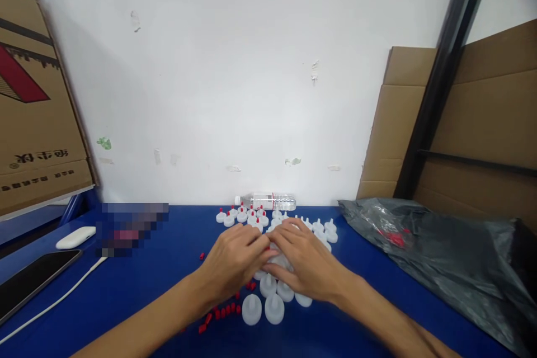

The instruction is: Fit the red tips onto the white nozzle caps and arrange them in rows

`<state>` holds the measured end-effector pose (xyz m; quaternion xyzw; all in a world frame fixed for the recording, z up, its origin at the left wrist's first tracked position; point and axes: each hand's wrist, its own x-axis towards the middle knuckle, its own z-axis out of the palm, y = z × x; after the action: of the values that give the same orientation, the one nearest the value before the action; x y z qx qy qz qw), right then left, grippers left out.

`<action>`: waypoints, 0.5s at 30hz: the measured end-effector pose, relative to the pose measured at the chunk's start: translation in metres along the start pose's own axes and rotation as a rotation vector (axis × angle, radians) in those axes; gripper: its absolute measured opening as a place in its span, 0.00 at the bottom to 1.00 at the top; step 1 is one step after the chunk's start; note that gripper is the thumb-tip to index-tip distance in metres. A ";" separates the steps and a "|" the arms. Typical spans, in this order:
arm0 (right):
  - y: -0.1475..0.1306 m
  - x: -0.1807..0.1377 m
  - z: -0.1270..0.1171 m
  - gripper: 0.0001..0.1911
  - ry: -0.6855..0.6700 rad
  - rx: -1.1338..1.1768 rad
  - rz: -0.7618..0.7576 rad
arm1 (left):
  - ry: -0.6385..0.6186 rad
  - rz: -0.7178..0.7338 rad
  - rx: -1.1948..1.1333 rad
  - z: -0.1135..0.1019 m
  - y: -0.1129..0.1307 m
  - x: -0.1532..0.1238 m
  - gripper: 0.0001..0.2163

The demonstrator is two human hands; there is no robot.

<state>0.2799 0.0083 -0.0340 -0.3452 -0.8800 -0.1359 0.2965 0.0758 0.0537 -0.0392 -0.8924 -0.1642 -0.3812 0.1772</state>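
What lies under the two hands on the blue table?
Some white round plastic caps show from under the left hand and right hand, with small red plastic tips nearby. What they may hold is covered.

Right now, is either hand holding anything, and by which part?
Cannot be told. The left hand and right hand meet over the white caps, and the curled fingers hide any hold.
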 end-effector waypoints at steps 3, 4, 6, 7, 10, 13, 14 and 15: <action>-0.003 0.001 0.004 0.10 0.040 -0.049 -0.058 | -0.042 0.077 0.119 -0.003 0.002 0.002 0.18; -0.001 0.001 0.004 0.10 0.048 -0.082 -0.067 | -0.060 0.066 0.118 -0.003 0.001 0.003 0.18; 0.005 0.002 0.001 0.11 0.049 -0.146 -0.080 | -0.085 0.024 0.069 -0.002 0.001 0.005 0.18; 0.007 0.002 0.000 0.11 0.049 -0.173 -0.086 | -0.091 -0.008 0.025 -0.001 0.001 0.005 0.18; 0.012 0.003 -0.002 0.09 0.073 -0.214 -0.095 | -0.097 -0.151 -0.137 0.002 0.003 0.004 0.18; 0.012 0.004 -0.001 0.08 0.106 -0.241 -0.095 | -0.129 -0.303 -0.298 0.004 0.006 0.004 0.18; 0.012 0.004 -0.001 0.08 0.113 -0.253 -0.096 | -0.141 -0.363 -0.353 0.003 0.008 0.005 0.19; 0.012 0.005 -0.002 0.08 0.119 -0.268 -0.100 | -0.152 -0.423 -0.413 0.003 0.009 0.006 0.19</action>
<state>0.2857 0.0185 -0.0293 -0.3289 -0.8510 -0.2867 0.2921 0.0851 0.0479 -0.0387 -0.8815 -0.2783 -0.3671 -0.1041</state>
